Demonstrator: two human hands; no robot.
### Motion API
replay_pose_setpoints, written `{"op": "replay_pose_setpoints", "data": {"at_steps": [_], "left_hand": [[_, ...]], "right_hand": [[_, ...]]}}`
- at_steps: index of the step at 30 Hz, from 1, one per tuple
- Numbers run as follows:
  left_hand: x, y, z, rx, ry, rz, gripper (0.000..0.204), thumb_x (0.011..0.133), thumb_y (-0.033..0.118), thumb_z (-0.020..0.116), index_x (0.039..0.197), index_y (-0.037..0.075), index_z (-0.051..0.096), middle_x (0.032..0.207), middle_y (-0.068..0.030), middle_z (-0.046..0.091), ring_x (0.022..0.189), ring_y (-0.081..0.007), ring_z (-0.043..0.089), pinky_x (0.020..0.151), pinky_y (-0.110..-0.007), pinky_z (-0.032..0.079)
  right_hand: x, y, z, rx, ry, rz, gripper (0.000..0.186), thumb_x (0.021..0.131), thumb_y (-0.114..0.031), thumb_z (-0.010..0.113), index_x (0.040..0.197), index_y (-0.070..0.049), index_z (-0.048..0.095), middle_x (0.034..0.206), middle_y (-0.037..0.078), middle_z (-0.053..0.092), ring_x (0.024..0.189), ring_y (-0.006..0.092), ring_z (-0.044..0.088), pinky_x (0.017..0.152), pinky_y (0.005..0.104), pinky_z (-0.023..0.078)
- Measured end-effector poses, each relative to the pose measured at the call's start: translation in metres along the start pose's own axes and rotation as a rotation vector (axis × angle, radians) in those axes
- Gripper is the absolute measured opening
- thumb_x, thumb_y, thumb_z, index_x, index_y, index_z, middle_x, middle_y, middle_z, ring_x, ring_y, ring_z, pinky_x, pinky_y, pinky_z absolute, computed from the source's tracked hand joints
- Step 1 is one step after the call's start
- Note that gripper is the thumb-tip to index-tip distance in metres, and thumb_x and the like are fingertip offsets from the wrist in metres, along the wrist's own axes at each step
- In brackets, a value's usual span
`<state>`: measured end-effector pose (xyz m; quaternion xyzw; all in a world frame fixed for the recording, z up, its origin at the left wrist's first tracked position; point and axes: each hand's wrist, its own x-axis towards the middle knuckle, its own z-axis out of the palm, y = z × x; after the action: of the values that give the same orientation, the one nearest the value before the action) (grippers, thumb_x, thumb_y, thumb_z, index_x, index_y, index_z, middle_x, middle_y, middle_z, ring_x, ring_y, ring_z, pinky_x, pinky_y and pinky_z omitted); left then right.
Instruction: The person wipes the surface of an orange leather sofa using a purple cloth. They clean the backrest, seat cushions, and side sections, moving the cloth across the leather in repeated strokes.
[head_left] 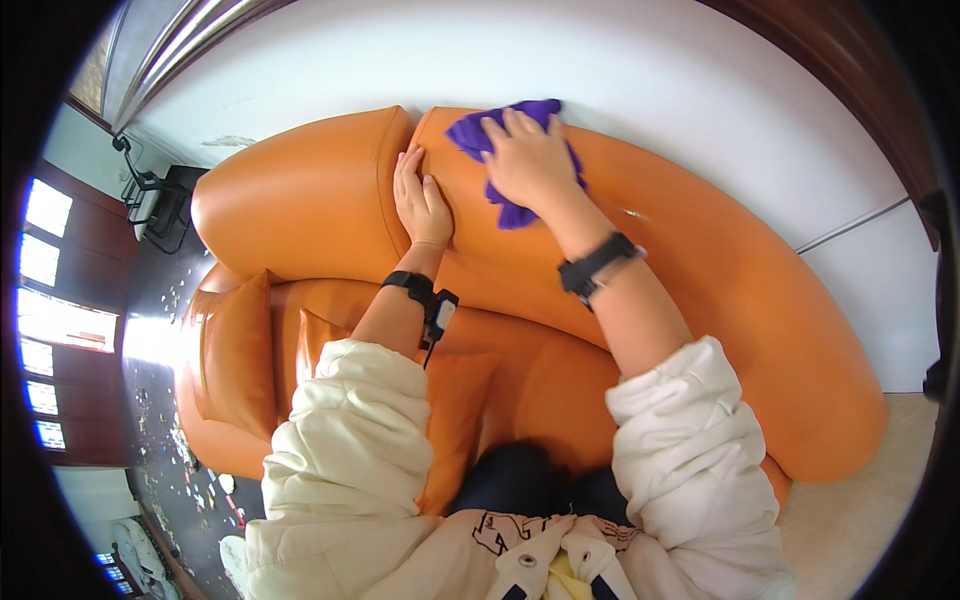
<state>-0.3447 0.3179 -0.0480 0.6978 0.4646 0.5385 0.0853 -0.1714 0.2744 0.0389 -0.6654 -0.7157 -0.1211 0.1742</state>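
Observation:
A crumpled purple cloth [515, 213] lies on top of the orange sofa backrest [680, 240], right of the seam between its two sections. My right hand [535, 165] presses down on this cloth with its fingers over it; part of the cloth is hidden under the palm. To the left, my left hand [422, 205] rests flat on the backrest at the seam, fingers stretched out and holding nothing. Both wrists wear black straps, and a small device sits on the left one.
Behind the sofa runs a white wall [600, 60]. Orange cushions [235, 350] lie on the seat at the left. Scattered litter covers the dark floor [190, 420], with a black chair [160, 205] farther back. My dark-clad legs [515, 480] are at the seat.

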Motion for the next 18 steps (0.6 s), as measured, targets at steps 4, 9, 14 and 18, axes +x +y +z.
{"op": "replay_pose_setpoints", "data": {"at_steps": [4, 9, 14, 18], "left_hand": [[0.020, -0.005, -0.019, -0.677, 0.046, -0.446, 0.038, 0.101, 0.016, 0.037, 0.136, 0.003, 0.044, 0.143, -0.0133, 0.045, 0.137, -0.0286, 0.040, 0.115, -0.041, 0.032], [0.013, -0.005, -0.043, -0.740, 0.048, -0.484, 0.041, 0.107, 0.027, 0.032, 0.138, 0.004, 0.043, 0.143, -0.0136, 0.043, 0.134, -0.0258, 0.041, 0.114, -0.037, 0.030], [0.003, 0.000, -0.041, -0.435, -0.088, -0.255, 0.047, 0.107, 0.034, 0.031, 0.142, 0.005, 0.043, 0.148, -0.0134, 0.040, 0.138, -0.0254, 0.037, 0.115, -0.036, 0.027], [0.011, 0.003, -0.045, -0.638, -0.303, -0.445, 0.052, 0.106, 0.038, 0.030, 0.146, 0.005, 0.041, 0.153, -0.0134, 0.035, 0.142, -0.0259, 0.032, 0.117, -0.035, 0.024]], "right_hand": [[0.029, -0.042, 0.014, 0.051, -0.001, -0.133, 0.042, 0.096, -0.030, 0.051, 0.135, -0.014, 0.056, 0.144, 0.017, 0.050, 0.135, 0.0281, 0.045, 0.112, 0.0631, 0.022], [0.003, -0.074, 0.022, -0.016, 0.072, -0.372, 0.045, 0.092, -0.025, 0.054, 0.136, -0.014, 0.056, 0.142, 0.014, 0.052, 0.135, 0.0255, 0.043, 0.113, 0.0599, 0.022], [-0.054, -0.098, 0.039, -0.554, -0.186, -0.727, 0.053, 0.099, -0.031, 0.040, 0.149, -0.012, 0.041, 0.158, 0.006, 0.033, 0.148, 0.0271, 0.022, 0.120, 0.0549, 0.011], [-0.076, -0.102, 0.080, -0.445, -0.074, -0.716, 0.056, 0.096, -0.030, 0.041, 0.147, -0.006, 0.042, 0.157, 0.006, 0.034, 0.149, 0.0244, 0.020, 0.122, 0.0485, 0.012]]}}
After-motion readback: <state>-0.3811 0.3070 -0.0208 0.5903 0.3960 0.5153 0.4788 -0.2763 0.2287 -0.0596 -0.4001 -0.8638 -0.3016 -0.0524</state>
